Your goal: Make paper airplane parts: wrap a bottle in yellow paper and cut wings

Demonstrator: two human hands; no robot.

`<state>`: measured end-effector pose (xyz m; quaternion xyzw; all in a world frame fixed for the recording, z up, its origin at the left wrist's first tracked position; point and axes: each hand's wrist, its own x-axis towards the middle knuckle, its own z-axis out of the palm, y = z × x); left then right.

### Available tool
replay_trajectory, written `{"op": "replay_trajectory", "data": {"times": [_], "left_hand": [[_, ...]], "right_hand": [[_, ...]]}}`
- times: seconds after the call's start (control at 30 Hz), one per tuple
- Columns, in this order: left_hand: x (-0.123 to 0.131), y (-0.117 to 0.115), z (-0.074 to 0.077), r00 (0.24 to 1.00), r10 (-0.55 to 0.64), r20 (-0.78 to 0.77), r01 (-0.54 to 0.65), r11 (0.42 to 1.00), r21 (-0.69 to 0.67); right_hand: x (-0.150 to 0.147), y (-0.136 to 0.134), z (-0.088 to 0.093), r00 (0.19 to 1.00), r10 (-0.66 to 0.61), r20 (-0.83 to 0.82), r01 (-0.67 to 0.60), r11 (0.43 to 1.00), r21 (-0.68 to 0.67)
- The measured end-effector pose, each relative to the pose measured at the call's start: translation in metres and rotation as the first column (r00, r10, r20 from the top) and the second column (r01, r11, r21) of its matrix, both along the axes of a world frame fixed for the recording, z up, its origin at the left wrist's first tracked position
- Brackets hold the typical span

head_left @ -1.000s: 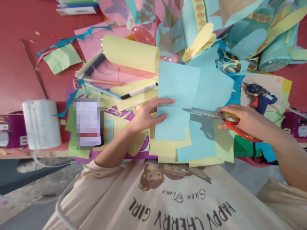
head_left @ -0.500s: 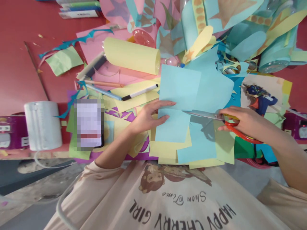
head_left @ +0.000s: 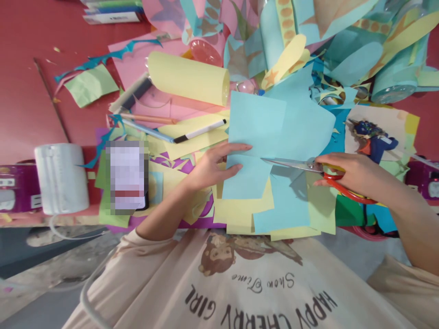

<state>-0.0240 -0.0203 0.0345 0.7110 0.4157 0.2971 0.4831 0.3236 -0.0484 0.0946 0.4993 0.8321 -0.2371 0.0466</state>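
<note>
A light blue sheet of paper [head_left: 255, 121] lies over other papers, with a cut running in from its right side. At its left edge, my left hand [head_left: 216, 167] holds the sheet, thumb and forefinger stretched onto its surface on either side of the cut line. My right hand [head_left: 356, 176] grips the red and yellow handles of a pair of scissors [head_left: 295, 164]. The blades point left and their tips are at the cut in the sheet. Beneath lie another blue piece [head_left: 288, 210] and yellow sheets [head_left: 240, 212].
A yellow paper roll [head_left: 188, 77], a black-and-white marker [head_left: 202, 131] and coloured pens lie beyond my left hand. To the left are a phone [head_left: 126, 176] and a white device [head_left: 61, 178]. Paper-covered bottles [head_left: 398, 82] and cut-outs crowd the back.
My right hand and the scissor handles have shifted very slightly to the right. The lower part of the blue sheet has lifted a little; my left hand stays in place.
</note>
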Motion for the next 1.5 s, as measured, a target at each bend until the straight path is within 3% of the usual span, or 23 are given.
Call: {"op": "replay_trajectory", "data": {"times": [0.33, 0.57, 1.2, 1.5], "left_hand": [[0.000, -0.002, -0.003, 1.000, 0.008, -0.019, -0.008, 1.000, -0.012], [0.003, -0.004, -0.003, 0.999, -0.046, -0.010, 0.046, 0.999, 0.025], [0.005, -0.004, -0.002, 0.998, -0.067, 0.005, 0.066, 0.992, 0.110], [0.005, -0.003, -0.002, 0.998, -0.053, -0.039, 0.056, 0.996, 0.072]], "right_hand": [[-0.010, 0.002, 0.010, 0.989, -0.075, 0.125, 0.094, 0.984, -0.153], [-0.020, 0.003, 0.007, 0.996, -0.019, 0.084, 0.032, 0.987, -0.159], [-0.023, 0.002, 0.004, 0.998, -0.001, 0.067, 0.010, 0.991, -0.132], [-0.022, 0.003, 0.004, 0.996, 0.020, 0.089, -0.012, 0.995, -0.095]]}}
